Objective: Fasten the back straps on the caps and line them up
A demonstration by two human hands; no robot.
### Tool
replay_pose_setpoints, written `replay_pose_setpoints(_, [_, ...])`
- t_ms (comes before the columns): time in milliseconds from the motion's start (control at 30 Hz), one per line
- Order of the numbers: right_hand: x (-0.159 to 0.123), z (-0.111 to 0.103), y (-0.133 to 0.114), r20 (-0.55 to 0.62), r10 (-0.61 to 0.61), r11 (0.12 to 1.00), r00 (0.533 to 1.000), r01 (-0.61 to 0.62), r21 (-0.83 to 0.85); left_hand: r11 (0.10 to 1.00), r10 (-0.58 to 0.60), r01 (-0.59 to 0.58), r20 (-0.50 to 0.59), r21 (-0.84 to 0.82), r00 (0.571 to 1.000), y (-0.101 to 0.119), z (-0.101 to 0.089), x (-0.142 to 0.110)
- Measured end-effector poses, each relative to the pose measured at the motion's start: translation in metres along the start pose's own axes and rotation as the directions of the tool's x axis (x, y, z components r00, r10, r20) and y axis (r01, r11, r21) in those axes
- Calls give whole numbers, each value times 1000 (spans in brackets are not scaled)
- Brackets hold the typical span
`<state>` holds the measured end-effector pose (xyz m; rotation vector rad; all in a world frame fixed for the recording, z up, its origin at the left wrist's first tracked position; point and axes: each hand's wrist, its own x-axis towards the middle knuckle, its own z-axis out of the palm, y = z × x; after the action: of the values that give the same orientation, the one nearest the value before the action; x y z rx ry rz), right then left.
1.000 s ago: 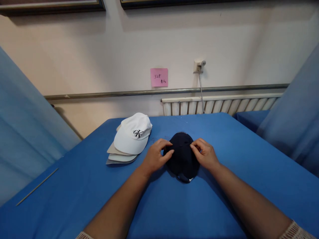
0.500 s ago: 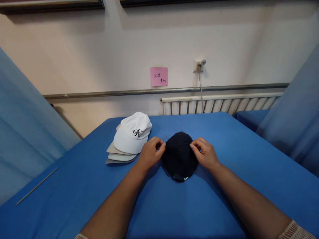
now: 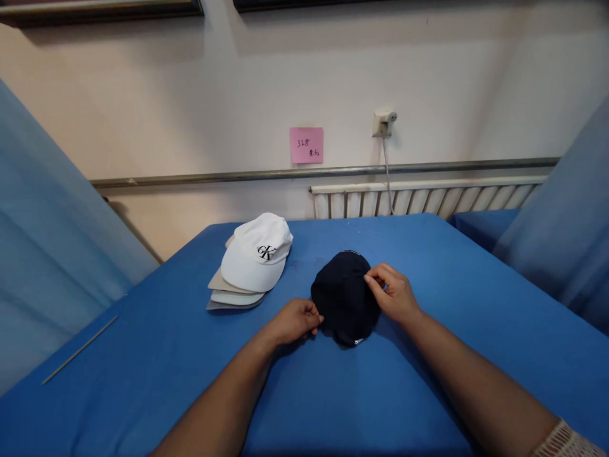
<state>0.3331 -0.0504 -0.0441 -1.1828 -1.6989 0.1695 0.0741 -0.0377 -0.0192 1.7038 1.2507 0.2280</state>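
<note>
A dark navy cap (image 3: pixel 345 295) lies on the blue-covered table in front of me, its crown slightly crumpled. My left hand (image 3: pixel 295 322) pinches its lower left edge between thumb and fingers. On the cap's upper right side, my right hand (image 3: pixel 392 292) grips the cloth with thumb and forefinger. A small pale mark shows at the cap's near edge. To the left of the cap sits a stack of caps, topped by a white cap (image 3: pixel 259 247) with black letters; beige, pale and grey brims (image 3: pixel 235 305) stick out beneath it.
A thin stick (image 3: pixel 80 350) lies on the blue tablecloth (image 3: pixel 352 406) at the left. Behind the table are a radiator (image 3: pixel 419 200), a metal rail (image 3: pixel 228 177), a pink note (image 3: pixel 306 145) and a socket with a plug (image 3: pixel 383 124). Blue curtains (image 3: pixel 47 254) hang at both sides.
My left hand has moved down along the cap's left side, from its upper left to its lower left edge. My right hand keeps its hold. The view has shifted slightly.
</note>
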Motion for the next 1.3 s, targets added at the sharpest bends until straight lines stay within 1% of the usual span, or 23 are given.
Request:
replay_pose_setpoints(100, [0, 0, 2, -9, -1, 1000, 1000, 1, 2, 999, 17, -14, 50, -51, 999, -2, -6, -2])
replay_pose_setpoints(233, [1, 0, 3, -25, 10, 1000, 1000, -9, 5, 997, 67, -62, 122, -45, 990, 0, -25, -10])
replay_pose_setpoints(333, [1, 0, 4, -23, 11, 1000, 1000, -11, -1, 997, 73, -68, 131, -44, 989, 1, -34, -14])
replay_pose_setpoints(400, [1, 0, 3, -16, 7, 1000, 1000, -7, -1, 997, 71, -72, 114, 0, 991, 1, -36, -15])
replay_pose_setpoints(433, [1, 0, 2, -13, 5, 1000, 1000, -5, 0, 996, 78, -81, 75, 40, 994, 2, -36, -15])
replay_pose_setpoints(467, [1, 0, 0, -11, 4, 1000, 1000, -4, 1, 991, 96, -97, 9, 90, 995, 2, -35, -15])
replay_pose_setpoints(500, [1, 0, -1, -9, 1, 1000, 1000, -1, 3, 984, 128, -116, -82, 138, 988, 3, -33, -14])
replay_pose_setpoints(533, [1, 0, -3, -7, -4, 1000, 1000, 4, 6, 975, 169, -136, -186, 175, 968, 4, -30, -13])
replay_pose_setpoints(600, [0, 1, -7, 0, -18, 1000, 1000, 18, 13, 961, 248, -177, -374, 215, 894, 11, -22, -12])
replay_pose_setpoints(633, [0, 2, -9, 5, -26, 1000, 1000, 26, 17, 954, 281, -199, -435, 226, 856, 16, -16, -11])
replay_pose_setpoints(667, [0, 3, -11, 13, -33, 999, 999, 33, 23, 945, 310, -215, -470, 246, 826, 22, -11, -11])
replay_pose_setpoints(733, [-1, 4, -14, 28, -50, 998, 998, 50, 31, 917, 373, -229, -494, 328, 786, 36, -1, -10])
replay_pose_setpoints(800, [-1, 4, -16, 38, -70, 997, 997, 69, 32, 879, 423, -215, -488, 426, 764, 51, 6, -8])
replay_pose_setpoints(867, [0, 4, -16, 45, -88, 996, 995, 86, 29, 847, 442, -187, -464, 498, 768, 63, 8, -6])
replay_pose_setpoints(933, [1, 4, -16, 51, -102, 995, 993, 101, 25, 829, 432, -160, -430, 536, 793, 71, 7, -3])
replay_pose_setpoints(1033, [1, 5, -16, 67, -126, 992, 990, 125, 22, 829, 401, -149, -388, 539, 830, 76, 3, -1])
replay_pose_setpoints(1200, [0, 6, -18, 116, -149, 989, 982, 147, 25, 835, 369, -128, -371, 535, 852, 82, -1, 3])
replay_pose_setpoints(1300, [1, 4, -18, 90, -133, 990, 987, 127, 67, 814, 376, -135, -336, 564, 864, 89, -7, 2])
